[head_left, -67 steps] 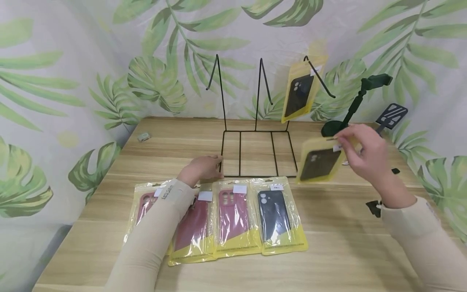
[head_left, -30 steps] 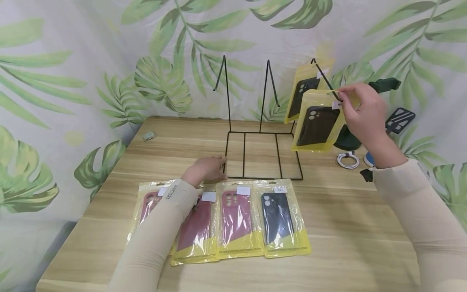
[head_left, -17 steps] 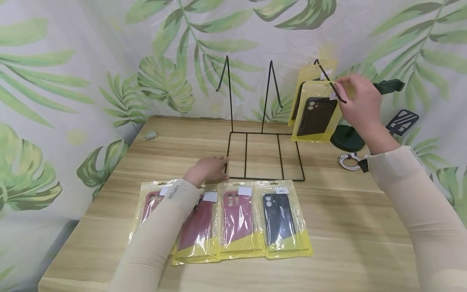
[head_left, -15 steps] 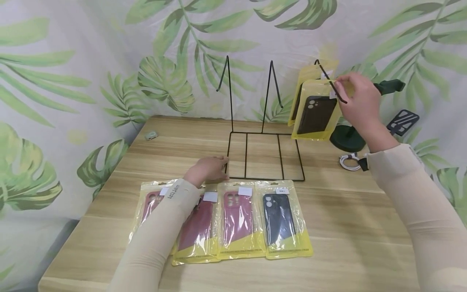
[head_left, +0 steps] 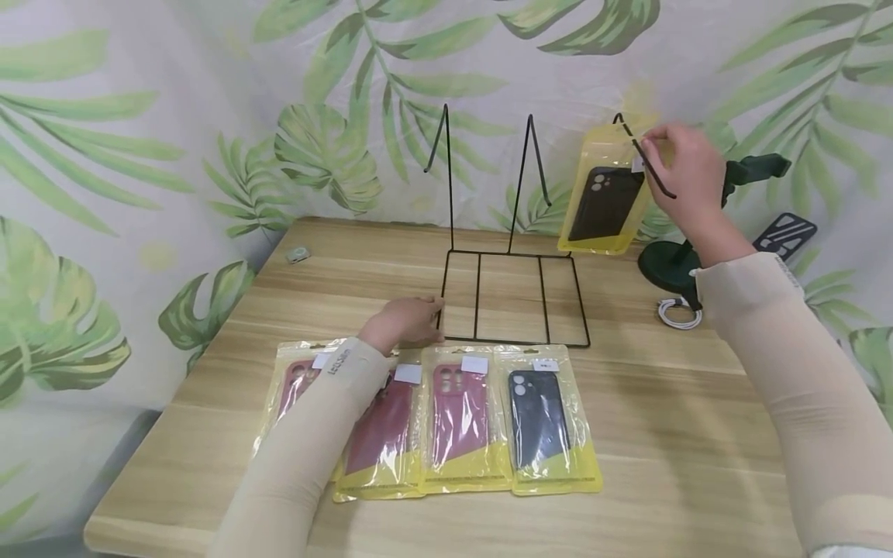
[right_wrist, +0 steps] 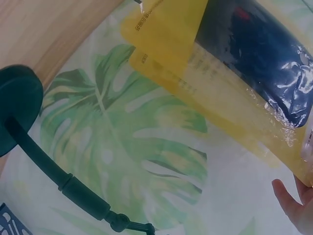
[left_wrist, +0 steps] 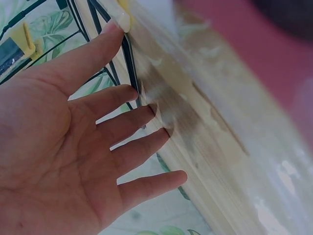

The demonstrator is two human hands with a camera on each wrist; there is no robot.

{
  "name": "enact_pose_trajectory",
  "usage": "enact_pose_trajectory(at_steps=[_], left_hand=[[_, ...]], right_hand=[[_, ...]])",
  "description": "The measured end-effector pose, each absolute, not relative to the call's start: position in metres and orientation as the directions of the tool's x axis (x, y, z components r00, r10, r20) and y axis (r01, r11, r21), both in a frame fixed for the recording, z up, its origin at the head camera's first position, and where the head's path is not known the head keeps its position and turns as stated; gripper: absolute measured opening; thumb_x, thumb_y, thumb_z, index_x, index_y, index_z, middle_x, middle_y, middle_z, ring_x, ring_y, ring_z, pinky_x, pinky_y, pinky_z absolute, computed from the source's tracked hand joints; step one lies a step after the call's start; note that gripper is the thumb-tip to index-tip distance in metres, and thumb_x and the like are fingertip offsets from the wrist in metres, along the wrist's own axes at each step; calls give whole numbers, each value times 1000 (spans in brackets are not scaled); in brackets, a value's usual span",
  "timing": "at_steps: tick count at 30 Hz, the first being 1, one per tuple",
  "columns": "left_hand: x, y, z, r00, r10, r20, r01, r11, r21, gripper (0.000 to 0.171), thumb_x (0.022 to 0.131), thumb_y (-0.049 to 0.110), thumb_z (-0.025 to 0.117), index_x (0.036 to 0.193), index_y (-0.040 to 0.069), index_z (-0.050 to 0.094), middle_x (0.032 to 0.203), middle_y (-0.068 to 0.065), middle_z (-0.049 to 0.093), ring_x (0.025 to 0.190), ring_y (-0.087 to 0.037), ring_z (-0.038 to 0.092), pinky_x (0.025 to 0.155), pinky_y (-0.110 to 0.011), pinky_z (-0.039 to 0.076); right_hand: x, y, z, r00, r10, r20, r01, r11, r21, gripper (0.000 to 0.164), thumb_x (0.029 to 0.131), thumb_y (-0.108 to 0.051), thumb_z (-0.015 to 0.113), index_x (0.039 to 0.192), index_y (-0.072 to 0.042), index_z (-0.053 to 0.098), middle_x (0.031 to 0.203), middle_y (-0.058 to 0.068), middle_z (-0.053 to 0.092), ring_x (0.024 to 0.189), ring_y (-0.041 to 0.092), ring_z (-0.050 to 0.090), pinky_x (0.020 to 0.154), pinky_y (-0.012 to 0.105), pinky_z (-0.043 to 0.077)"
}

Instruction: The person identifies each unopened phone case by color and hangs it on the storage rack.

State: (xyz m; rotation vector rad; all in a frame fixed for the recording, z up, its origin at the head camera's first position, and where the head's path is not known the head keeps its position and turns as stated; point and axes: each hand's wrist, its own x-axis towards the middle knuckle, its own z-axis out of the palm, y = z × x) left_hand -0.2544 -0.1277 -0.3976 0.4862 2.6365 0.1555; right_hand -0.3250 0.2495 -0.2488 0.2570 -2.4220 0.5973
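My right hand point(head_left: 687, 174) pinches the top corner of a clear-and-yellow bag holding a black phone case point(head_left: 605, 205), up on the right hook point(head_left: 652, 167) of a black wire rack point(head_left: 477, 294). Another bag hangs behind it, mostly covered; its yellow edge shows in the right wrist view. Down at the rack's base, my left hand point(head_left: 408, 319) touches the left wire. In the left wrist view its fingers point(left_wrist: 137, 117) are spread and nearly straight, with thumb and index fingertips at the wire.
Several bagged phone cases lie in a row before the rack: red and pink ones point(head_left: 460, 418) and a dark one point(head_left: 540, 418). A dark green stand point(head_left: 666, 265), a coiled white cable point(head_left: 679, 314) and a black slotted piece point(head_left: 784, 235) are at right. A small box point(head_left: 298, 254) sits back left.
My right hand has carried the bagged case up from above the table onto the right hook, then slid it back along the wire toward the hanging bag. My left hand has stayed at the rack.
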Motion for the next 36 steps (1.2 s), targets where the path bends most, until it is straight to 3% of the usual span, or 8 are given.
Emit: enact_pose_trajectory(at_steps=[14,20,24,31,36], left_hand=[[-257,-122,-397,-837,361,-410,312,932,185,76,97,40,61,158,13,26,165,-12,22,149,-37,28,120,-53,29],[-257,-121,-397,-837,365,-408,315,931,187,76,96,40,62,157,12,26,164,-13,22,148,-37,29,120,-53,29],[-257,-122,-398,-838,362,-409,307,931,196,77,96,40,62,157,12,26,164,-13,22,149,-37,29,121,-53,28],[-256,-124,-398,-835,365,-411,309,930,199,77,96,41,63,157,12,26,164,-14,22,149,-37,28,120,-53,28],[-255,-126,-397,-835,362,-413,308,931,194,78,96,40,63,158,11,26,164,-14,22,149,-39,28,119,-54,29]], right_hand=[[-338,254,-245,-830,12,557,-250,886,-391,45,105,-37,41,124,-2,63,129,19,64,123,41,54,102,58,41],[-333,256,-245,-837,8,547,-257,877,-406,45,105,-38,43,134,-7,59,140,14,59,134,36,48,109,56,39],[-325,261,-246,-824,8,566,-269,874,-404,46,104,-36,46,142,-11,53,147,12,52,139,32,43,110,56,39],[-299,270,-265,-751,-16,660,-365,844,-394,47,100,-20,56,143,-4,47,148,18,45,142,35,37,121,47,26],[-272,270,-289,-773,-38,633,-362,846,-391,55,96,-17,60,146,-1,43,150,22,42,141,40,36,120,52,26]])
